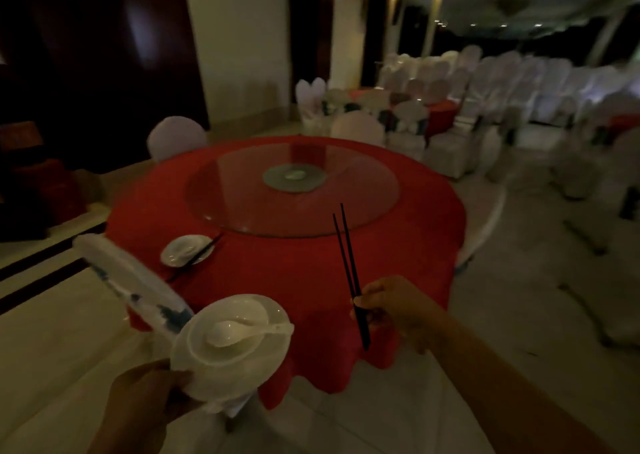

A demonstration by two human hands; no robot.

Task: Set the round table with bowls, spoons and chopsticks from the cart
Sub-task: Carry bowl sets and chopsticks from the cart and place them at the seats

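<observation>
My left hand [145, 398] grips the rim of a white plate [211, 377] that carries a white bowl [239, 318] with a white spoon [232, 332] lying in it. All of this hovers off the near left edge of the round table [311, 266], which wears a red cloth. My right hand [398, 308] pinches a pair of black chopsticks [348, 263], tips pointing up over the table's near side. One place is laid at the table's left: a white bowl set [185, 249] with black chopsticks [204, 251] across it.
A glass turntable [294, 190] fills the table's middle. A white-covered chair [131, 287] stands by the near left edge, another chair [176, 138] at the far left and a third chair [485, 218] at the right. More covered chairs and a red table [440, 114] crowd the back right.
</observation>
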